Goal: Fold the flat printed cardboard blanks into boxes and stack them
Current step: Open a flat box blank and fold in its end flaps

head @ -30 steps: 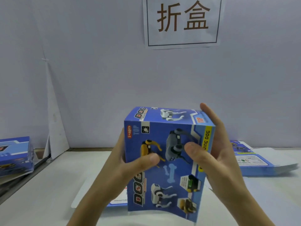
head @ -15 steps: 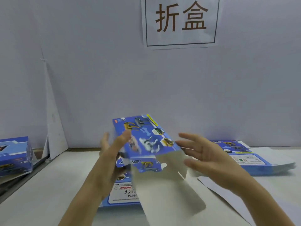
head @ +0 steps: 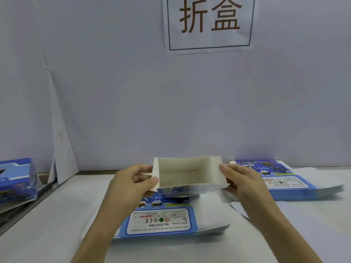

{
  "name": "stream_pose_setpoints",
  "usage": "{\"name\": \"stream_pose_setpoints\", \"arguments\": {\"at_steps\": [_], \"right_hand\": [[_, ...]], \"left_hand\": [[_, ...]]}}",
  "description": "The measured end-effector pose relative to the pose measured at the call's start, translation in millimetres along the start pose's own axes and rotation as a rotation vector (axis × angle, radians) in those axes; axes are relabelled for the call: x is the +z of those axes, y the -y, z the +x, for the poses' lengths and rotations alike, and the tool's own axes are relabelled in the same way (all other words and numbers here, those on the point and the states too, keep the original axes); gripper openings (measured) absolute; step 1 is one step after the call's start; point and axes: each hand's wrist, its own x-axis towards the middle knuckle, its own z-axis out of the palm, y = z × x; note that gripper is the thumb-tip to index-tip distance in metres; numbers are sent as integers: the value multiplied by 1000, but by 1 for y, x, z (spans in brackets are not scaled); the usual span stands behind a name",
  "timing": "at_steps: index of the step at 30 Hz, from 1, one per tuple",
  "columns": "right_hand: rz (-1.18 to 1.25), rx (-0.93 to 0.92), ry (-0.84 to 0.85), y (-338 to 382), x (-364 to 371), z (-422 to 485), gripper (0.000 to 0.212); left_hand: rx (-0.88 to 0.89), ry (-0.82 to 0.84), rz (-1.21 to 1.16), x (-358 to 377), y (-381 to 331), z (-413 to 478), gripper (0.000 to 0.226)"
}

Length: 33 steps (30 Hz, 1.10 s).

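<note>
Both hands [head: 136, 182] gripping open, white-lined box [head: 187, 172].

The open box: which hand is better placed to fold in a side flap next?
Likely the right hand: its fingertips lie on the right flap of the box. The left hand pinches the left wall, thumb on the near rim, so it better steadies the box.
</note>
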Motion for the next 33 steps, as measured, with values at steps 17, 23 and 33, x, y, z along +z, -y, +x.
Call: {"name": "stream_pose_setpoints", "arguments": {"at_steps": [17, 23, 33], "right_hand": [[-573, -325, -82, -26, -11, 12, 9], [-800, -398, 22, -37, -10, 14, 16], [-627, -197, -58, -28, -8, 14, 23]], "left_hand": [[-89, 118, -207, 9, -2, -3, 31], [-69, 146, -105, 8, 0, -3, 26], [63, 27, 15, -1, 2, 0, 17]]}}
